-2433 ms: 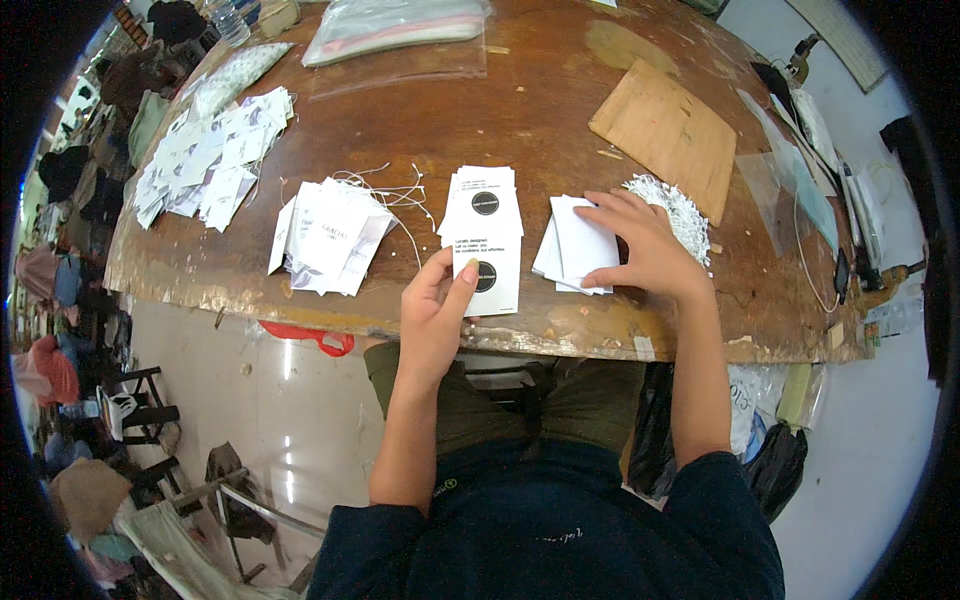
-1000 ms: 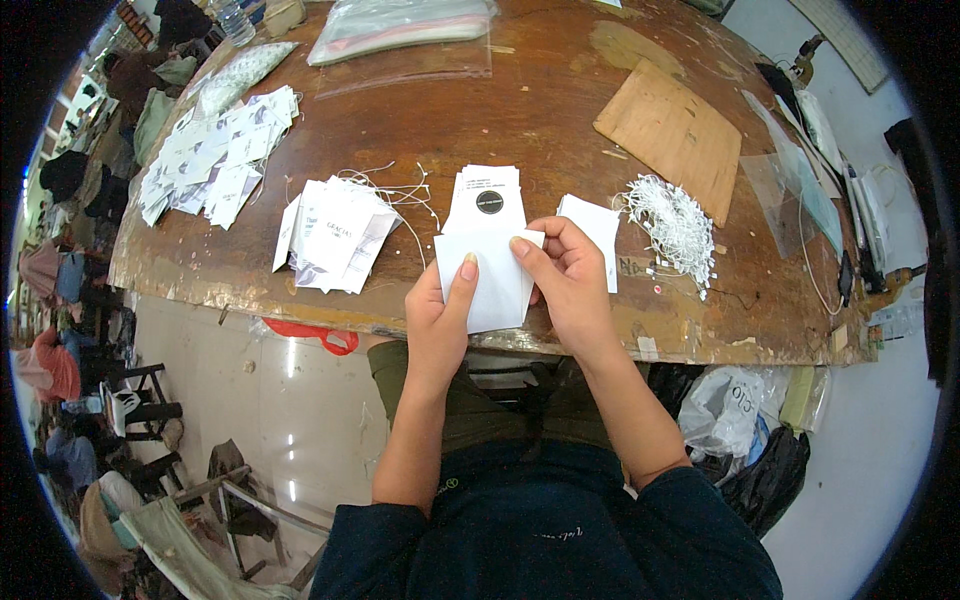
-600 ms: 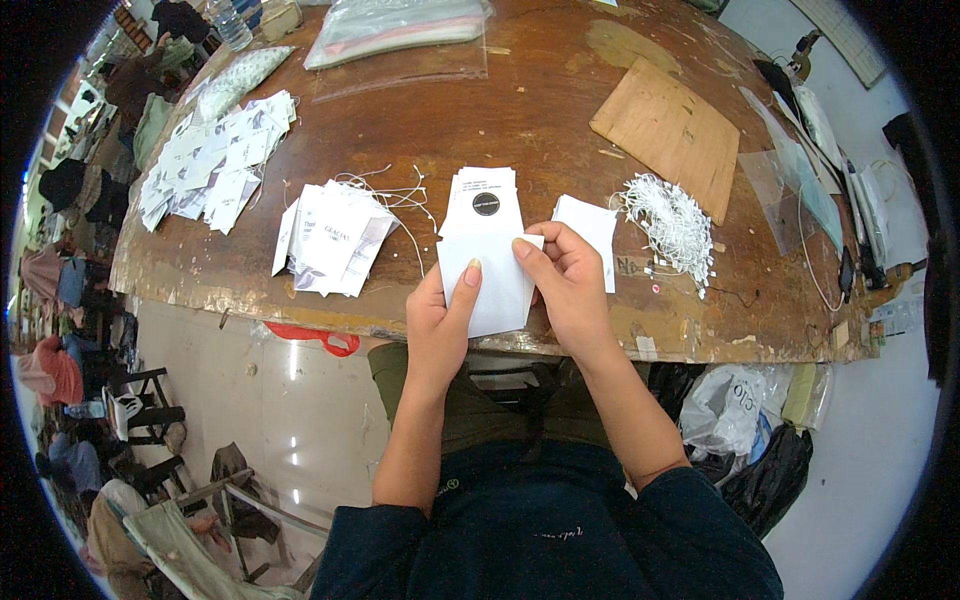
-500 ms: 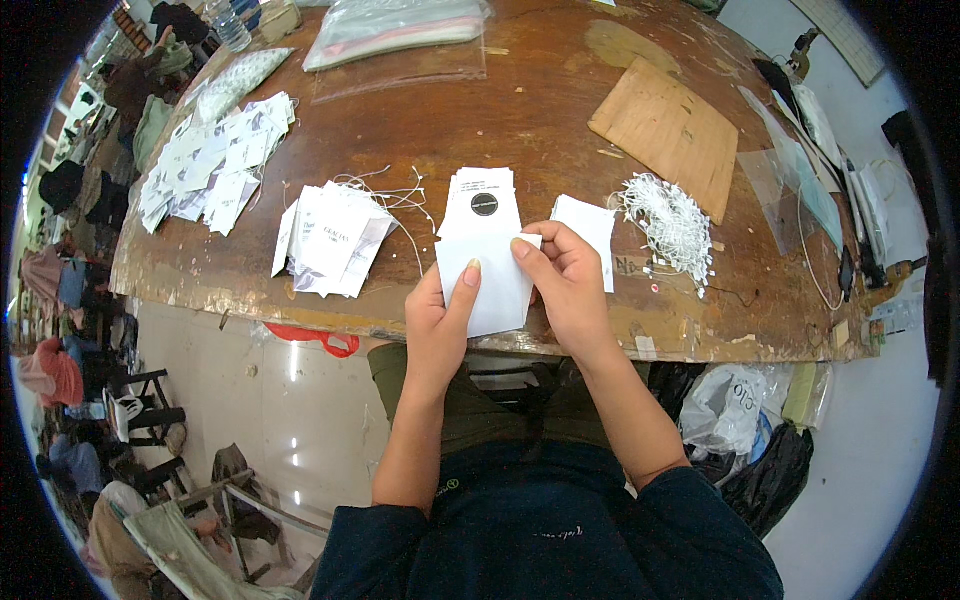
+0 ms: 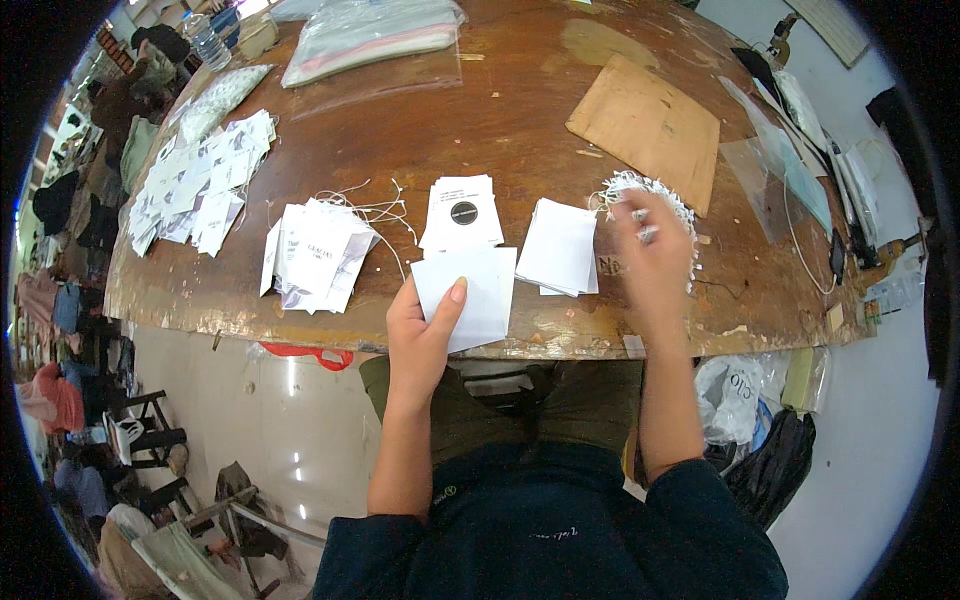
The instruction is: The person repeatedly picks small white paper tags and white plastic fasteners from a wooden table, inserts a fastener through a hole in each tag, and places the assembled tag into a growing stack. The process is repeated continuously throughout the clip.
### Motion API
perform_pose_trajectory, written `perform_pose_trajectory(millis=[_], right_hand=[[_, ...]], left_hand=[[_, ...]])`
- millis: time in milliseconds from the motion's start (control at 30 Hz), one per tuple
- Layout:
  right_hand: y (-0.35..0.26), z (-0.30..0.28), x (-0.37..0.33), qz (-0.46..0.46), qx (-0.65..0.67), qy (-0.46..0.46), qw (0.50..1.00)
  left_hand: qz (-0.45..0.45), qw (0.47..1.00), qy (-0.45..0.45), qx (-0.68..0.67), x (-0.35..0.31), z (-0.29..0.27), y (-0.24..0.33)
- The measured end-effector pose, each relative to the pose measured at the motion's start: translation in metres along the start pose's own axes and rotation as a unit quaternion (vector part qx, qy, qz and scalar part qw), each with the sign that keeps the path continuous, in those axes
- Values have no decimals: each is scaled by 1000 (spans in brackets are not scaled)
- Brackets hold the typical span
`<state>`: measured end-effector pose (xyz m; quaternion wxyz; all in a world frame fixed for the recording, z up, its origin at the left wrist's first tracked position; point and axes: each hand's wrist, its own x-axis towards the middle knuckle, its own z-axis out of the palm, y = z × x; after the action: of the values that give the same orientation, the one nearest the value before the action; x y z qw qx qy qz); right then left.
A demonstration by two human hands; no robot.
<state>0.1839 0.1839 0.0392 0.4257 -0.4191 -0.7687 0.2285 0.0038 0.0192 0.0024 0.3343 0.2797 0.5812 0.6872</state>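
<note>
My left hand (image 5: 420,335) is closed on a few blank white cards (image 5: 482,295), thumb on top, just past the table's near edge. Beyond them lies a stack of white cards (image 5: 460,208) with a black round mark and print. Out to the right, my right hand (image 5: 658,262) is over a heap of white hang-tag strings (image 5: 622,182); motion smears its fingers, so I cannot make out a grip. Between the hands sits a stack of blank white cards (image 5: 558,248). A pile of strung tags (image 5: 318,255) lies left of my left hand.
The worn wooden table (image 5: 520,130) carries another heap of white tags (image 5: 205,180) at far left. Clear plastic bags (image 5: 370,40) lie at the back, a thin wooden board (image 5: 655,130) at right. Bags (image 5: 745,400) stand below the right edge.
My right hand has let go of the cards and moved right to the string heap. My left hand keeps the cards alone, slightly lower. The view has shifted a little.
</note>
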Motion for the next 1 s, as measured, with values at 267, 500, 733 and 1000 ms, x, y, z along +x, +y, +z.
perform_pose_trajectory(millis=[267,500,733,1000], right_hand=[[76,-38,32,12,-147,-41,988],[53,-54,40,43,-25,42,998],[46,-53,55,54,105,12,993],[47,-50,61,48,137,5,989]], left_hand=[[40,998,-6,42,-2,6,-4],[17,999,13,24,-3,2,-1],[21,1000,15,7,-4,1,-2],[21,1000,16,4,-2,0,-5]])
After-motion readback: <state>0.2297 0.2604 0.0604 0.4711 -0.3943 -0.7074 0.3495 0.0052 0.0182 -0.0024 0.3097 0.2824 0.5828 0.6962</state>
